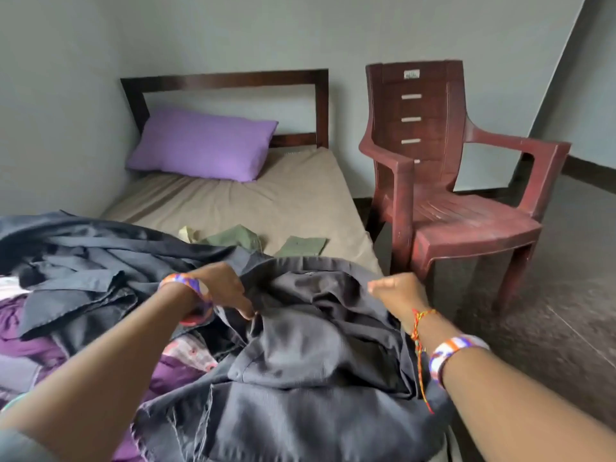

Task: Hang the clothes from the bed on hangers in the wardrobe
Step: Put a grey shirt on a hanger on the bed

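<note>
Both hands — left hand [226, 288], right hand [398, 295] — gripping dark garment [300, 355]

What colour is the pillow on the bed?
Purple. The pillow shows best in the head view.

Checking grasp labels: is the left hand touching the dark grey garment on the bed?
Touching. The head view shows the left hand with fingers curled into a fold of the dark grey fabric garment, pinching it; no gap shows.

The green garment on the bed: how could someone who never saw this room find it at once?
Start at the brown-sheeted bed beside the dark red plastic chair. Look mid-mattress, just beyond the pile of dark grey clothes. The flat olive-green garment there is the only green cloth.
</note>
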`<state>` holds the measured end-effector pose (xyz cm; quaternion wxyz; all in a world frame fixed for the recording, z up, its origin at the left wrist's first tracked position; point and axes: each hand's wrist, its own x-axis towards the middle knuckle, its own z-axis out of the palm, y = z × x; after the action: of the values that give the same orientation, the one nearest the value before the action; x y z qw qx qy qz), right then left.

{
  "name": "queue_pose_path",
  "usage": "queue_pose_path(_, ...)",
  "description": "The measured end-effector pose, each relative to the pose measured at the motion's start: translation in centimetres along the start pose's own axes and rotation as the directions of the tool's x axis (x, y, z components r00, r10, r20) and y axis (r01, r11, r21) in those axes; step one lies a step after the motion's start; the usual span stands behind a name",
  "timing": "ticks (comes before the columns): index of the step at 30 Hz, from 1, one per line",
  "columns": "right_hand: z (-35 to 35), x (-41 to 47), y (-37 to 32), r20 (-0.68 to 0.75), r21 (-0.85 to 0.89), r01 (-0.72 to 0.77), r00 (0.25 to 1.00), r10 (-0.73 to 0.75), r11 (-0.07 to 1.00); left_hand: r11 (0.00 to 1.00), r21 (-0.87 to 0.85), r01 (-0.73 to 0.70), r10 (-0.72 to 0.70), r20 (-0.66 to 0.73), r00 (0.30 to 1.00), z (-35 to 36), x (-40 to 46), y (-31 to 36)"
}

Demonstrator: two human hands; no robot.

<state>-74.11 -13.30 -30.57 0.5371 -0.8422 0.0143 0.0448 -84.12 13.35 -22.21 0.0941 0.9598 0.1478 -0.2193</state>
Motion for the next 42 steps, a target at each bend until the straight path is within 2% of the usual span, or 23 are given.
queue_pose_path(2,-2.7,0.6,-3.9,-0.107,-0.143,0.119,0.985,-0.135,0.983,0.996,-0.085,0.001,-0.014,-0.147,0.989,-3.7,-2.6,0.0)
queue_pose_path(4,-5.5,0.9,-9.0,-0.159,-0.018,0.136,0.978,-0.137,0.990,0.909,-0.389,-0.151,-0.020,-0.401,0.916,-7.1,-4.9,0.5)
queue_pose_path(5,-6.6,0.7,-11.7,-0.135,0.147,0.117,0.986,-0.097,0.982,0.793,-0.540,-0.284,-0.013,-0.480,0.877,-8.6,-6.1,1.3)
queue_pose_path(6,-7.4,0.5,-14.3,-0.098,0.329,0.114,0.991,-0.086,0.937,0.623,-0.669,-0.407,0.018,-0.507,0.862,-9.9,-7.6,2.5)
queue_pose_path(8,-8.5,-1.3,-19.2,-0.046,0.483,0.168,0.985,-0.167,0.859,0.335,-0.777,-0.533,0.206,-0.492,0.846,-11.7,-10.9,5.6)
queue_pose_path(10,-9.3,-4.5,-22.9,0.047,0.539,0.248,0.945,-0.323,0.805,0.247,-0.773,-0.584,0.369,-0.483,0.795,-12.9,-13.2,8.2)
queue_pose_path(11,-9.8,-6.3,-24.2,0.078,0.559,0.296,0.911,-0.404,0.775,0.264,-0.738,-0.621,0.416,-0.494,0.764,-13.4,-13.8,9.2)
queue_pose_path(13,-10.6,-9.0,-25.8,0.049,0.467,0.453,0.844,-0.534,0.759,0.439,-0.543,-0.716,0.400,-0.595,0.697,-14.2,-14.6,10.4)
queue_pose_path(15,-11.4,-10.9,-26.5,-0.010,0.249,0.591,0.794,-0.608,0.767,0.616,-0.288,-0.733,0.324,-0.756,0.569,-14.9,-15.2,11.1)
queue_pose_path(17,-12.0,-12.4,-26.7,-0.016,0.150,0.630,0.772,-0.635,0.762,0.742,-0.027,-0.670,0.341,-0.845,0.412,-15.2,-16.3,11.6)
queue_pose_path(18,-12.2,-13.0,-26.8,-0.002,0.156,0.633,0.768,-0.641,0.758,0.778,0.117,-0.617,0.389,-0.861,0.327,-15.3,-17.0,11.8)
queue_pose_path(20,-12.4,-14.0,-26.8,0.044,0.177,0.649,0.746,-0.665,0.740,0.770,0.338,-0.541,0.506,-0.840,0.195,-15.5,-17.8,11.8)
queue_pose_path(21,-12.4,-14.3,-26.8,0.060,0.160,0.674,0.723,-0.688,0.722,0.759,0.376,-0.531,0.536,-0.824,0.183,-15.7,-18.1,11.8)
queue_pose_path(22,-12.3,-14.4,-26.9,0.045,0.112,0.712,0.693,-0.720,0.693,0.748,0.366,-0.554,0.552,-0.806,0.214,-15.8,-18.7,11.8)
queue_pose_path(25,-11.9,-14.3,-27.4,-0.215,-0.109,0.810,0.547,-0.809,0.577,0.751,0.353,-0.559,0.597,-0.725,0.344,-16.4,-20.2,12.1)
queue_pose_path(28,-10.9,-14.8,-26.4,-0.358,-0.218,0.859,0.370,-0.857,0.462,0.780,0.400,-0.480,0.587,-0.734,0.341,-17.4,-20.8,12.3)
queue_pose_path(30,-9.9,-14.3,-24.5,-0.398,-0.286,0.859,0.298,-0.868,0.426,0.826,0.405,-0.392,0.537,-0.777,0.329,-18.1,-20.8,12.1)
queue_pose_path(31,-9.3,-13.9,-23.2,-0.410,-0.267,0.854,0.318,-0.855,0.446,0.849,0.390,-0.356,0.503,-0.803,0.319,-18.5,-20.8,11.8)
queue_pose_path(33,-8.1,-13.6,-20.5,-0.373,-0.080,0.833,0.484,-0.791,0.547,0.882,0.348,-0.319,0.442,-0.846,0.297,-19.4,-20.9,11.1)
queue_pose_path(35,-6.7,-14.2,-18.5,-0.259,0.157,0.770,0.637,-0.726,0.619,0.901,0.317,-0.296,0.402,-0.867,0.295,-20.0,-21.1,10.6)
queue_pose_path(39,-4.2,-15.7,-18.3,-0.103,0.588,0.567,0.761,-0.641,0.577,0.920,0.308,-0.243,0.375,-0.870,0.319,-20.7,-21.2,10.9)
queue_pose_path(40,-3.9,-15.6,-18.6,-0.116,0.625,0.537,0.782,-0.613,0.567,0.925,0.308,-0.221,0.368,-0.873,0.322,-20.8,-21.3,11.1)
queue_pose_path(42,-4.1,-14.6,-19.4,-0.272,0.524,0.601,0.789,-0.551,0.603,0.939,0.306,-0.157,0.342,-0.882,0.326,-21.2,-21.7,11.2)
